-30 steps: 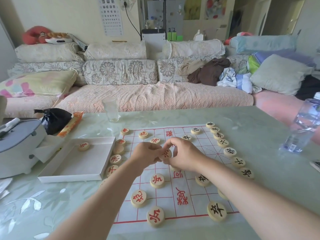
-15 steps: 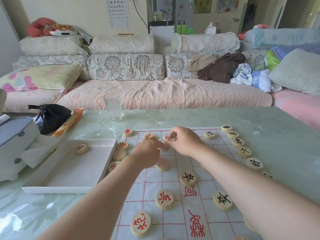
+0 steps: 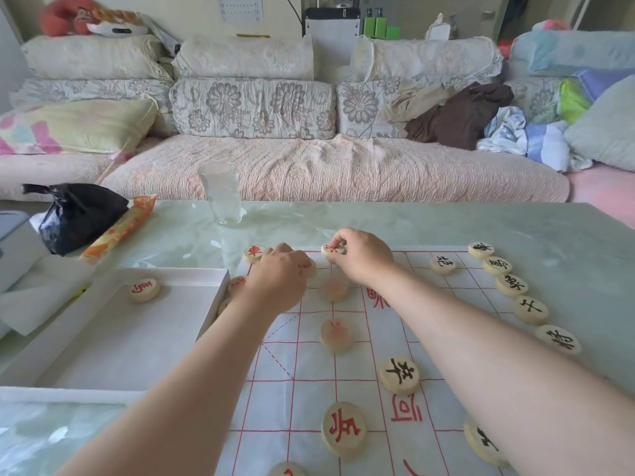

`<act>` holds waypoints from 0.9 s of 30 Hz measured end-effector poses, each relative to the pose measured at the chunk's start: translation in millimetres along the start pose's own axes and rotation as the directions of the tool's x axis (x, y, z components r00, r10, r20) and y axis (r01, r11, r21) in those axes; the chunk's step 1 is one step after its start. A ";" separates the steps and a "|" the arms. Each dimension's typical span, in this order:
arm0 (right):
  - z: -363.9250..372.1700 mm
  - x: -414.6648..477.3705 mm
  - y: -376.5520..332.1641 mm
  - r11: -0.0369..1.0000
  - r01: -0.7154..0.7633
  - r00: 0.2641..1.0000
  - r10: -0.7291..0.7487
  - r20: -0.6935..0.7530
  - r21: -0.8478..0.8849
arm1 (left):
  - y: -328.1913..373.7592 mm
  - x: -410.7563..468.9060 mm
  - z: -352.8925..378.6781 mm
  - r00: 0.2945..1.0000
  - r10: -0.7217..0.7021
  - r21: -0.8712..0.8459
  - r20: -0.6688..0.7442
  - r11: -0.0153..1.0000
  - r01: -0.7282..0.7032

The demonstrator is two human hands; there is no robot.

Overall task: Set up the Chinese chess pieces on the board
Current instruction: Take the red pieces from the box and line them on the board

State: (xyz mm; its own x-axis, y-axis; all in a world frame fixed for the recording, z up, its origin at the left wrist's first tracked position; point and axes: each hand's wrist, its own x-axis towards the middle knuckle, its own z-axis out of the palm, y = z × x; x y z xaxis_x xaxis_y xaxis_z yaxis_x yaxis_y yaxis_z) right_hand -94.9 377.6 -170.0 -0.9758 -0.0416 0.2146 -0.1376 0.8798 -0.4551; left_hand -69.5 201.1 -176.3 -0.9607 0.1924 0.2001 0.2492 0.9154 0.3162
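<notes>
Your right hand (image 3: 360, 257) is at the far edge of the board (image 3: 309, 400), thumb and forefinger pinching a red-marked piece (image 3: 332, 249). The disc is roughly flat, marked face up, over the far border line; you cannot tell whether it touches the sheet. Your left hand (image 3: 280, 278) is just left of it, knuckles up, fingers curled down over the far left squares. A second red disc (image 3: 310, 266) peeks out at its right edge; whether the fingers hold it cannot be told. The board is a white sheet with red lines. Its long axis runs left to right across you, and the river lettering (image 3: 405, 412) runs away from you. A red corner piece (image 3: 254, 253) sits at the far left corner, just beyond your left fingertips. A row of black pieces (image 3: 531, 309) lines the right edge, with a lone black piece (image 3: 443, 264) just inside it. Between your forearms lie a pale piece (image 3: 336, 334), a black-marked disc (image 3: 399, 374) and, nearest you, a red-marked disc (image 3: 343, 428). A white box (image 3: 171, 271) lies just beside the board's left edge, with a boxed piece (image 3: 144, 289) inside. A glass (image 3: 222, 194) stands on the table (image 3: 446, 228).
</notes>
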 end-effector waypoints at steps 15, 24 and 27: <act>-67.3 -67.6 -15.7 0.988 0.156 0.923 -0.147 0.355 0.003 | 42.0 -23.7 -19.9 0.983 0.152 -0.098 0.104 0.985 -0.142; -100.7 -128.5 -24.4 0.950 0.250 0.699 -0.044 0.713 -0.186 | 50.4 -38.4 -18.3 0.968 0.186 -0.056 0.166 0.982 -0.179; -99.3 -136.6 -19.3 0.929 0.295 0.693 -0.047 0.719 -0.224 | 51.1 -37.0 -17.4 0.969 0.182 -0.044 0.165 0.983 -0.177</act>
State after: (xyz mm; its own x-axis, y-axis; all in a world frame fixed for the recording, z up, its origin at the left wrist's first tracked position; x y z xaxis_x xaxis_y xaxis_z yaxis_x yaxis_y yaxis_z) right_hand 57.9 413.4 -104.8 -0.7923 -0.4109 -0.4511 -0.3780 0.9108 -0.1658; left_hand -19.1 234.6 -151.4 -0.9063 0.4110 0.0987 0.4201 0.8504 0.3167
